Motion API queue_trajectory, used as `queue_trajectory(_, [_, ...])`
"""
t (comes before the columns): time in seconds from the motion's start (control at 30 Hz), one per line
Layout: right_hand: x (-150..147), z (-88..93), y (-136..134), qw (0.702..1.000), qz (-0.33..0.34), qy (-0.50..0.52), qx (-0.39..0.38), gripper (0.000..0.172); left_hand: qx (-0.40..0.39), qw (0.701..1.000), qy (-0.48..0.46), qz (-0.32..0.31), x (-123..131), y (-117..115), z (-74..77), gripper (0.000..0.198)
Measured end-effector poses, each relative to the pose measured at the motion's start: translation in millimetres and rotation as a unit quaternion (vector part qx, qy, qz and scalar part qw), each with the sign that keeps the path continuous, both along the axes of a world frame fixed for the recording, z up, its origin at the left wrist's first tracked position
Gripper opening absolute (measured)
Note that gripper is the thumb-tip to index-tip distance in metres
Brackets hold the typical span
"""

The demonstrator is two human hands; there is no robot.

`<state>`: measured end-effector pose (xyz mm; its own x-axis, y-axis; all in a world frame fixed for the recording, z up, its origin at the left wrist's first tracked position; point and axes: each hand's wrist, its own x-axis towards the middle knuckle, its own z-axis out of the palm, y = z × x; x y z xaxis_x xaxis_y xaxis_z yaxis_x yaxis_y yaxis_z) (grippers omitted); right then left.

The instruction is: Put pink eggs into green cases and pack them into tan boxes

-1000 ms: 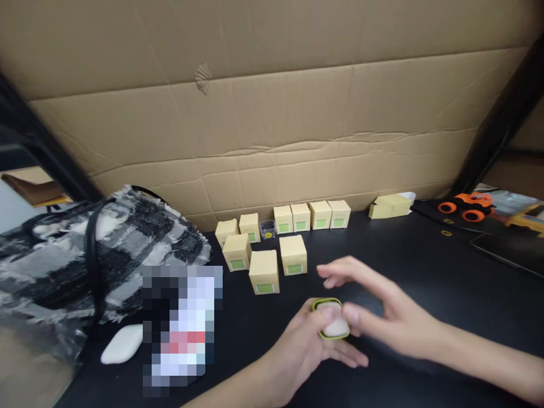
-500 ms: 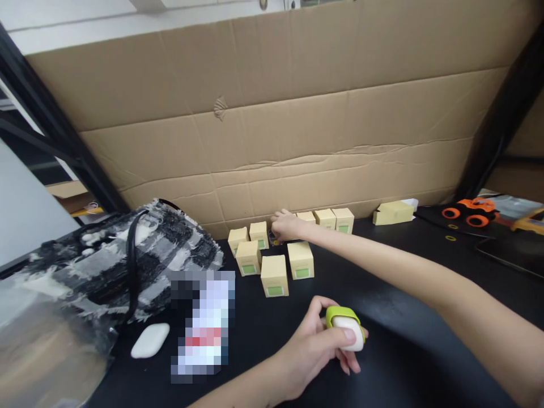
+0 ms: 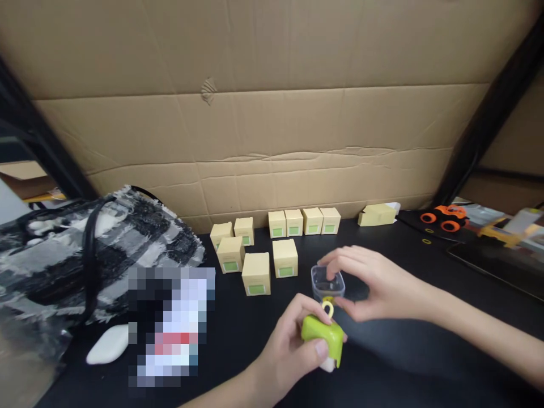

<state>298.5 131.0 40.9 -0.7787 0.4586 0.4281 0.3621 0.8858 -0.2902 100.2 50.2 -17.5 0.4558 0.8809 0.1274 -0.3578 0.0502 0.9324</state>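
My left hand [image 3: 293, 345] is closed around a small rounded white case in a lime-green cover [image 3: 325, 334], with a pale yellow ring at its top. Just beyond it, my right hand [image 3: 374, 280] grips a small clear plastic container [image 3: 327, 283] by its rim, thumb on the near side and a finger reaching inside the opening. Something yellow shows low in the container; I cannot make out what it is. The container and the green cover nearly meet at the ring. Several small cream boxes with green labels [image 3: 256, 275] stand beyond my left hand.
A black-and-grey frayed bag [image 3: 157, 235] lies at the left, with a white rounded object [image 3: 108, 344] before it. An opened yellow carton [image 3: 377, 215] and an orange toy truck [image 3: 446, 217] sit at the back right. A cardboard wall [image 3: 272, 124] closes off the back.
My right hand has come back from the row of boxes with the clear container in it. My left hand has turned the green-covered case, and its ring now shows. The view has shifted slightly.
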Motion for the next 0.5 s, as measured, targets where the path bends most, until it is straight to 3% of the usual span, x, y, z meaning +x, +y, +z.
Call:
queue_trajectory(0.17, [-3.6,-33.3,-18.5,0.985,-0.010,0.020,-0.174,0.051,0.168,0.975,0.085,0.117,-7.0,-0.1,4.5,0.050])
queue_trajectory(0.37, [-6.2,-48.4,-24.8,0.962,0.013,0.043,-0.269,0.095,0.152,0.961,0.206,0.104,-7.7,12.0,5.3,0.044])
queue_trajectory(0.43, [-3.5,-51.2,-24.2,0.960,0.006,0.055,-0.274,0.097,0.154,0.954,0.237,0.096,-8.2,14.7,4.8,0.041])
queue_trajectory(0.5, [-1.4,-53.3,-23.0,0.965,0.006,0.075,-0.252,0.088,0.153,0.949,0.260,0.089,-9.0,16.4,3.4,0.038])
